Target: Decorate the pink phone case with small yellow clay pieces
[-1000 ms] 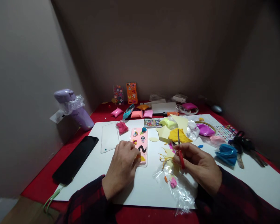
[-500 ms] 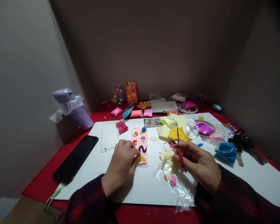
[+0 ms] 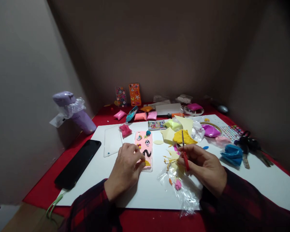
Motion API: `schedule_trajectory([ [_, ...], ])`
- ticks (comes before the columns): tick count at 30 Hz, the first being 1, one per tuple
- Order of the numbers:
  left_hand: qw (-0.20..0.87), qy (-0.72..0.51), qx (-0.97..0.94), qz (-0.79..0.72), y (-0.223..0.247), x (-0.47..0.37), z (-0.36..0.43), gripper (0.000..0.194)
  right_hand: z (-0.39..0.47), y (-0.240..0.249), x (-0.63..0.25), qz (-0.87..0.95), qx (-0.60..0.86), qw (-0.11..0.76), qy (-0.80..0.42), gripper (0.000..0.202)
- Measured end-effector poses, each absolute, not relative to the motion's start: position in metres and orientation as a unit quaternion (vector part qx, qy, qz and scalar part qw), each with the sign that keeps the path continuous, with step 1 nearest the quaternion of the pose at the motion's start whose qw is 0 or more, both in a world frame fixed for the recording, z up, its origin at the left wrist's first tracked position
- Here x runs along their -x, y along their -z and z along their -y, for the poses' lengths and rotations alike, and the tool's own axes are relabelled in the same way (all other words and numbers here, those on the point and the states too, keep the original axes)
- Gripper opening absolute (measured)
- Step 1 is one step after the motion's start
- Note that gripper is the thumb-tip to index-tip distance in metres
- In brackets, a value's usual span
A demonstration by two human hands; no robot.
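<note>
Fingertips and thumb of my left hand (image 3: 127, 167) are drawn together over the lower left of a pink phone case (image 3: 141, 140), pinching at the edge of a yellow clay piece (image 3: 147, 163). The case lies flat and carries small clay figures and a black wavy strip (image 3: 147, 153). My right hand (image 3: 204, 166) is closed on small scissors with red handles (image 3: 186, 161), their blades pointing up and away. Just left of the scissors lie thin yellow clay strands (image 3: 168, 160) on pale yellow paper. Behind them rests a flattened lump of yellow clay (image 3: 183, 136).
A clear case (image 3: 112, 141) and black phone (image 3: 78, 164) lie left, beside a tilted purple bottle (image 3: 83, 120). Crumpled clear plastic (image 3: 189, 195) sits in front of my right hand. Clay packets (image 3: 232, 155) and keys (image 3: 252, 146) occupy the right; decorated cases (image 3: 134, 94) stand behind.
The view has shifted slightly, so the things on the table appear a little higher and further left. Both hands keep nearly the same pose, the left at the case, the right holding the scissors.
</note>
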State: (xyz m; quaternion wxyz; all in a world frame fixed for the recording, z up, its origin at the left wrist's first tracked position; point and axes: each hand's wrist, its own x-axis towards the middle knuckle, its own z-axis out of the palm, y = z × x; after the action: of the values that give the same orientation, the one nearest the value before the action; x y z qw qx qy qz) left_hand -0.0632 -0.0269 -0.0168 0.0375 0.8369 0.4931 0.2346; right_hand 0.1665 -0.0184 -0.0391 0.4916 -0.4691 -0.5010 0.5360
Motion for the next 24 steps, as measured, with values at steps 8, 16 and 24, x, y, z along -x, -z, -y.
schedule_trajectory([
  [8,0.051,-0.233,-0.838,-0.491,0.0161,0.0629,0.0277,0.009,0.0175,0.0422,-0.1682,0.508,0.467,0.488,-0.535,0.034],
  [16,0.072,-0.248,-0.839,-0.478,0.0129,0.0656,0.0276,0.013,0.0165,0.0438,-0.1686,0.498,0.473,0.488,-0.538,0.035],
  [24,0.077,-0.26,-0.845,-0.462,0.0119,0.0662,0.029,0.011,0.0174,0.0442,-0.169,0.502,0.47,0.487,-0.538,0.033],
])
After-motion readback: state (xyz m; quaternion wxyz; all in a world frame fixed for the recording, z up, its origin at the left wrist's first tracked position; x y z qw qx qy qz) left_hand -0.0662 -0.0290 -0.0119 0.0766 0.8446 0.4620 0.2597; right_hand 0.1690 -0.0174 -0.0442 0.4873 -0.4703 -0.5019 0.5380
